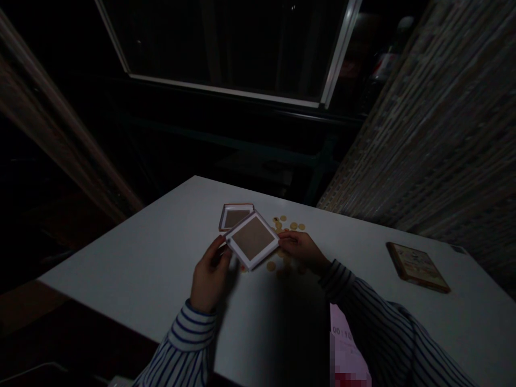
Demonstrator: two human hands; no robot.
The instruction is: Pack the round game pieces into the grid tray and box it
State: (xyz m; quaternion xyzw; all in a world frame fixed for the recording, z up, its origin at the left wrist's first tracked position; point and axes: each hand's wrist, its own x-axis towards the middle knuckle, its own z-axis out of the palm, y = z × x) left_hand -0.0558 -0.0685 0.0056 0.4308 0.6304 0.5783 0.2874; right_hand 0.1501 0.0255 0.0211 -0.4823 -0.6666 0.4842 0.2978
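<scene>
A shallow square tray (253,239), with pale rims around a flat brown-grey panel, is held above the middle of the table (141,263), turned so that one corner is pointed toward the near side. Its left corner is gripped by the fingers of the left hand (208,277), the thumb being set on the near side; its right corner is pinched between the fingers and thumb of the right hand (302,250). Just beyond it, on the left, a second tray (237,219) of the same kind is laid on the table with its inside facing up, and its near right part is covered from sight by the held one. Small round yellowish discs (271,266) are scattered under and to the right of the held tray, some on the far side of the right hand and some on the near side; a dark mark is borne by one of the far ones. Farther right, well apart from the hands, a flat square box (418,267) with a printed top is placed on the table. At the near side, a lit pinkish screen (344,344) is partly hidden by the right striped sleeve (374,306). Beyond the table, a pale window frame (226,90) is seen, flanked on the right by a string curtain (423,107).
</scene>
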